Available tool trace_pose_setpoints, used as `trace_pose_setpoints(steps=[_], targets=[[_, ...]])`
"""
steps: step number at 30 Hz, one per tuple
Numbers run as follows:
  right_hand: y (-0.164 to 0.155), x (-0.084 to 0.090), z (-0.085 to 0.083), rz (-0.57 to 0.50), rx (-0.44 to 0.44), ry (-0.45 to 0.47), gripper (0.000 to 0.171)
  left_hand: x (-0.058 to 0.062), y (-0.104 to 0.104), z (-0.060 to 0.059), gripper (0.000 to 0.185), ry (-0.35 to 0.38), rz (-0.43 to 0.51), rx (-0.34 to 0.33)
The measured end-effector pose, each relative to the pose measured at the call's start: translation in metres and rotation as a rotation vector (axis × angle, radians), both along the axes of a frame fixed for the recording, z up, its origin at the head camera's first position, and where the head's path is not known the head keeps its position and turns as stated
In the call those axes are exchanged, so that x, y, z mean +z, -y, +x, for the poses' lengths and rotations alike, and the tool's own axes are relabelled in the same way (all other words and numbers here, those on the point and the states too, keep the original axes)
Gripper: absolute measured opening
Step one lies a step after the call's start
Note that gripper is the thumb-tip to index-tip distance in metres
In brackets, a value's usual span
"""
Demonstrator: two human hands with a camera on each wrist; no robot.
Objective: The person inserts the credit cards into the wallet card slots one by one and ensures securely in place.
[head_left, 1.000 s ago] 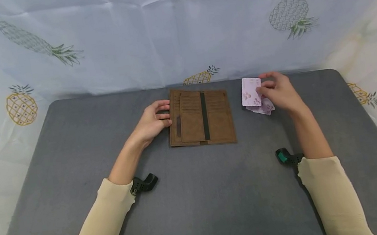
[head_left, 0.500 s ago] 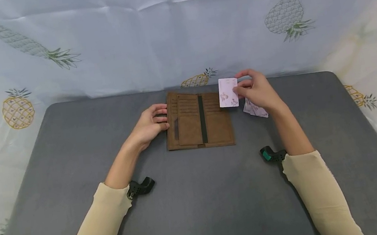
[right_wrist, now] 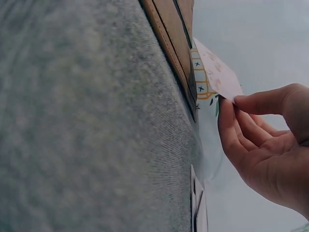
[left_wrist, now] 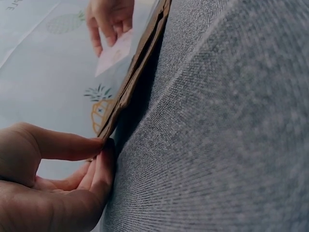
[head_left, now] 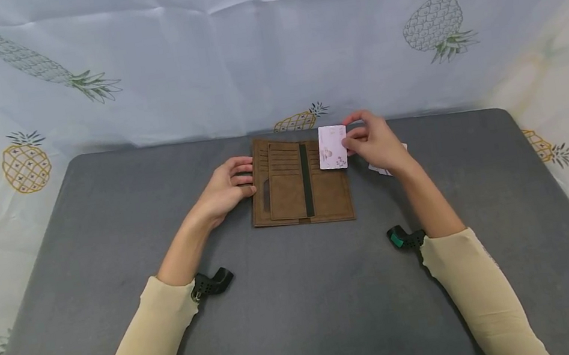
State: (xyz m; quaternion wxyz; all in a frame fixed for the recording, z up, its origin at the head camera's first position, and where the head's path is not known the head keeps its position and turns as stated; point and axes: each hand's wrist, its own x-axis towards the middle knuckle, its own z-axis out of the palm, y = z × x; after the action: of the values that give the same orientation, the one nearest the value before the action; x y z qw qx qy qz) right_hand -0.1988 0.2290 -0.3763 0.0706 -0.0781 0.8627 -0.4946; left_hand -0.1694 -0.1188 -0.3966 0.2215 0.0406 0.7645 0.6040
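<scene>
Pineapple-print cloth (head_left: 267,52) is hanging behind a grey felt-covered table (head_left: 301,296), and you're working near its far edge. Your left hand (head_left: 224,187) is resting against the left edge of the open brown wallet (head_left: 298,179), fingers loosely curled, with the fingertips (left_wrist: 99,143) touching that edge rather than gripping it. The wallet is lying flat and spread open between your two hands, long axis running away from you, card slots facing up and a dark strip running down the middle.

Your right hand (head_left: 377,143) is pinching a pale pink card (head_left: 332,147) by its right edge, thumb and fingers (right_wrist: 263,103) closed on it. You're holding the card over the wallet's far right corner, long axis pointing away from you like the wallet's own. From the wrist views it's tilted and raised off the leather, not in a slot. A few more pink cards (head_left: 384,169) are lying on the table just under your right hand, mostly hidden by it.
</scene>
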Motion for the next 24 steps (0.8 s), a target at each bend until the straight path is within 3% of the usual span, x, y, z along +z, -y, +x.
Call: trace_pose_setpoints(steps=[17, 24], targets=[[0.01, -0.007, -0.004, 0.021, 0.06, -0.078, 0.034, 0.002, 0.0, -0.001, 0.068, 0.0, -0.003, 0.003], [0.012, -0.007, -0.004, 0.04, 0.072, -0.037, 0.034, 0.002, 0.0, -0.001, 0.068, 0.006, 0.004, 0.008]])
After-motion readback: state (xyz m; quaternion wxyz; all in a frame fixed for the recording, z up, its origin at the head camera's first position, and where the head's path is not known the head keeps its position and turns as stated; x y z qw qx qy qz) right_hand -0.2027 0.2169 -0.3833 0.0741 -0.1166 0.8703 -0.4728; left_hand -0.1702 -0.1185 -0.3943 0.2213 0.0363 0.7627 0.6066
